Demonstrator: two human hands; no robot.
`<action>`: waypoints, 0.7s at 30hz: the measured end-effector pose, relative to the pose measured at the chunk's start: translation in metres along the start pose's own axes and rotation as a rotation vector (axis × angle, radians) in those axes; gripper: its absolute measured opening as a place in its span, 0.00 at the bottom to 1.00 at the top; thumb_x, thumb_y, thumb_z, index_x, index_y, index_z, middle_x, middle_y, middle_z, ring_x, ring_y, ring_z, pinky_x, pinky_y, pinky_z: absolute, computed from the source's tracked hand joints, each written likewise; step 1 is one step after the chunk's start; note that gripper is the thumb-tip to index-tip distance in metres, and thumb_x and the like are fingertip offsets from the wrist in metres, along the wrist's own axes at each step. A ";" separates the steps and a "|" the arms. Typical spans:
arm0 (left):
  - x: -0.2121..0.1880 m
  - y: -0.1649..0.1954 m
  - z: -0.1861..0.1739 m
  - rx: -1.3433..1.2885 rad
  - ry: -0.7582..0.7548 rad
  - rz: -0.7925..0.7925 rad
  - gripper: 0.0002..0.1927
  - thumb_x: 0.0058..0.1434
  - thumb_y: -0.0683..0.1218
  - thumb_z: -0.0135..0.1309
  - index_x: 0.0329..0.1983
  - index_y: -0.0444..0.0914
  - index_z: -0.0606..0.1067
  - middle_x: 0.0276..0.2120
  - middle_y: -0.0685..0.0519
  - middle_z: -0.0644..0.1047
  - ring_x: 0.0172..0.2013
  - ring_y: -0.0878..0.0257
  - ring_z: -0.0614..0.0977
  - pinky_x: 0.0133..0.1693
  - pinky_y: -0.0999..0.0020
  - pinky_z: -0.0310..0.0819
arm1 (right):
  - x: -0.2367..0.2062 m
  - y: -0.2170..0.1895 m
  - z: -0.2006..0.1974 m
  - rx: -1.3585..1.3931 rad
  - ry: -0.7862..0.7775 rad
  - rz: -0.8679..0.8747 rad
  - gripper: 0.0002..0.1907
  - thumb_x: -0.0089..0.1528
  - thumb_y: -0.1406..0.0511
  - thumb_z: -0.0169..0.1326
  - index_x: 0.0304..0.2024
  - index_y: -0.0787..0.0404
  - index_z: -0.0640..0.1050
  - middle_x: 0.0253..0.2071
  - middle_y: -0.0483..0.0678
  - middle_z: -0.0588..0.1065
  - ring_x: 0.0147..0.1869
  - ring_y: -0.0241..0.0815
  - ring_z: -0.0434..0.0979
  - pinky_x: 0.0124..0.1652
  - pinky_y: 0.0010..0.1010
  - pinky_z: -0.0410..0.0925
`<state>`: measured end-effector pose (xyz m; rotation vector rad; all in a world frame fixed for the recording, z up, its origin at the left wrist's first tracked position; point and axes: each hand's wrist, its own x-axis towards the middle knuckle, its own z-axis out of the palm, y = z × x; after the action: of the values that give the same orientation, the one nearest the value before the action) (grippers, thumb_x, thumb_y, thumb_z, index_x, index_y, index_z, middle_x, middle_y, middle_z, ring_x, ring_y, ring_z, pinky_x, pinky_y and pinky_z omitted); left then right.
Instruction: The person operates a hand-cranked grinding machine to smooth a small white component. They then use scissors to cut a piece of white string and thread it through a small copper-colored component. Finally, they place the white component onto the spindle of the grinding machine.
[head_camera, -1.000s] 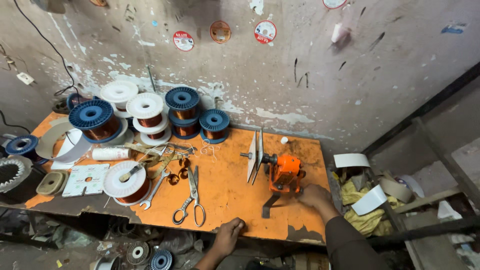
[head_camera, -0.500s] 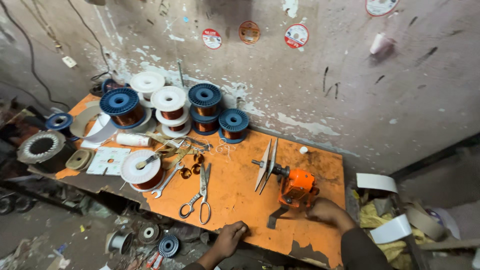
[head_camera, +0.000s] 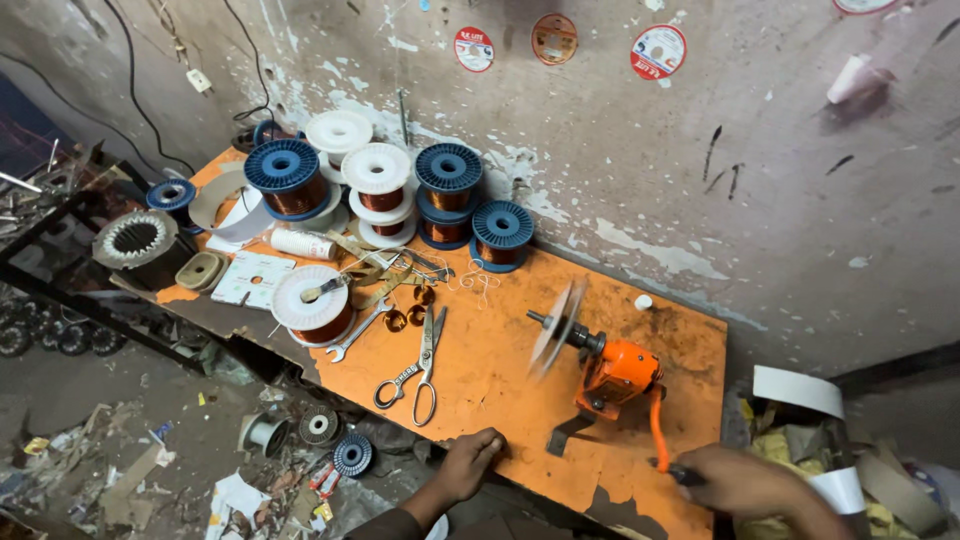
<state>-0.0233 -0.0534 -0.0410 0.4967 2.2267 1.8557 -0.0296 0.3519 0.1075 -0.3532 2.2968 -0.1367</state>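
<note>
spinning disc (head_camera: 558, 325) blurred; crank handle (head_camera: 684, 474) hidden in right hand (head_camera: 748, 482)

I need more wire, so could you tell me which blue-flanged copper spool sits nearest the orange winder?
The small blue spool at the row's right end, standing alone on the bench.

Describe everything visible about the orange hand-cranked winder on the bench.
The winder has a glossy orange body, seemingly painted metal, standing near the right end of the orange table. A dark shaft leads left to pale discs, blurred as if spinning. An orange crank arm runs down to a dark handle held in the right hand. A dark bracket shows at its base.
</note>
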 end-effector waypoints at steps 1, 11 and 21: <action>-0.002 -0.001 -0.001 -0.004 -0.003 -0.022 0.13 0.72 0.48 0.45 0.36 0.35 0.74 0.24 0.47 0.72 0.28 0.60 0.75 0.34 0.63 0.71 | -0.013 0.013 -0.016 -0.026 -0.024 -0.054 0.17 0.60 0.56 0.60 0.49 0.54 0.79 0.44 0.50 0.81 0.50 0.44 0.80 0.52 0.36 0.70; -0.014 -0.007 -0.012 -0.006 -0.007 -0.100 0.14 0.72 0.49 0.46 0.36 0.36 0.75 0.24 0.48 0.73 0.26 0.59 0.75 0.33 0.63 0.69 | 0.073 0.036 -0.032 0.250 0.851 0.183 0.29 0.61 0.60 0.55 0.66 0.43 0.72 0.52 0.51 0.79 0.47 0.48 0.80 0.47 0.41 0.72; -0.028 -0.011 -0.012 0.066 0.014 -0.037 0.13 0.72 0.49 0.46 0.35 0.35 0.70 0.23 0.43 0.70 0.26 0.51 0.73 0.33 0.59 0.69 | -0.013 0.063 -0.051 0.421 0.033 0.154 0.25 0.58 0.64 0.66 0.60 0.48 0.85 0.30 0.56 0.80 0.29 0.44 0.75 0.33 0.37 0.71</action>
<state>-0.0036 -0.0764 -0.0515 0.4513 2.2965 1.7783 -0.0714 0.4154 0.1381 0.0426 2.2453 -0.5399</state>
